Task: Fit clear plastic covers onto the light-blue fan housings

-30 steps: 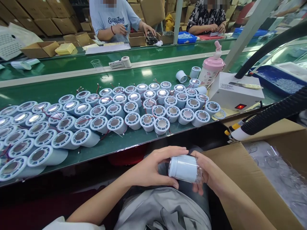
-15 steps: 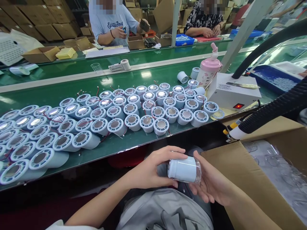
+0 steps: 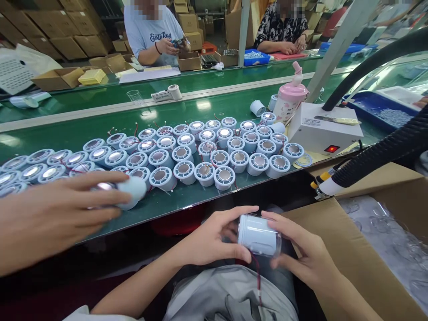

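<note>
Room lies between the front edge of the green worktop (image 3: 187, 196) and my lap (image 3: 230, 294). There my left hand (image 3: 222, 240) grips a clear-covered, pale blue plastic cylinder (image 3: 258, 235); my right hand (image 3: 307, 249) touches it, whether gripping I cannot tell. Round pale blue parts (image 3: 224, 177) crowd that edge; another person's hand (image 3: 67, 205) hangs over its left. By its right end, a brown cardboard box (image 3: 319, 227) holds clear plastic pieces (image 3: 384, 232).

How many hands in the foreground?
3: wearer's left hand and right hand around the clear-cased cylinder; co-worker's hand at frame left, on a second cylinder. No others visible.
</note>
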A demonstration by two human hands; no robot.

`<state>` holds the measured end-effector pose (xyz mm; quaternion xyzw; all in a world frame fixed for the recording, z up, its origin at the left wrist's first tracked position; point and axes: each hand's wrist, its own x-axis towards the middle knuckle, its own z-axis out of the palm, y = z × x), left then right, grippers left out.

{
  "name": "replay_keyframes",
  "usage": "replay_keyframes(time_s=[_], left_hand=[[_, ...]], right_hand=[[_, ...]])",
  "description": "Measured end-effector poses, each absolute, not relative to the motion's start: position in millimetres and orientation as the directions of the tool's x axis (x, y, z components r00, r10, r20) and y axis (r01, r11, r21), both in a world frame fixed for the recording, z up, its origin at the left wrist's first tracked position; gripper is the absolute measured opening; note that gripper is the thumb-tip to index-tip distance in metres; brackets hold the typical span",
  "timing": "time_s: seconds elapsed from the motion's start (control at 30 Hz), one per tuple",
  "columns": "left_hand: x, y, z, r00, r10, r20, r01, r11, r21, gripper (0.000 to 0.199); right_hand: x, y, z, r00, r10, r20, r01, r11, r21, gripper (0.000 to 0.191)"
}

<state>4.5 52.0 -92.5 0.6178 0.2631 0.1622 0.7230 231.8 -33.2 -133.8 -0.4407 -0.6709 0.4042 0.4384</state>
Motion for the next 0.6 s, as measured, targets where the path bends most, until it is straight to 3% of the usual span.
replay_keyframes(time_s=[0.1,0.17,0.33,0.47,0.53,0.6], left_hand=[[5,54,-89,0.82,0.564,-0.102,0.076,0.07,0.995,0.077],[4,56,-88,0.835,0.542,-0.096,0.071,0.068,0.995,0.073],[9,57,-98,0.87,0.469,-0.153,0.034,0.254,0.967,0.076],[20,60,-106,0.843,0.474,-0.253,0.073,0.365,0.928,0.073],[25,75,-97,0.821,0.485,-0.301,0.142,0.337,0.931,0.07],[29,105,-74,0.779,0.572,-0.257,0.186,0.18,0.966,0.064]], right_hand=[[230,-34,-130,-0.196,0.98,-0.031,-0.112,-0.053,-0.992,0.047],[231,-35,-130,-0.211,0.972,-0.105,-0.199,-0.148,-0.969,0.044],[230,-32,-134,-0.145,0.979,-0.146,-0.094,-0.161,-0.983,0.043],[222,-23,-131,-0.161,0.973,-0.165,-0.145,-0.189,-0.971,0.057],[232,-15,-133,-0.125,0.985,-0.115,-0.085,-0.126,-0.988,0.059],[264,-9,-136,0.13,0.99,-0.05,0.128,-0.067,-0.989,0.058]])
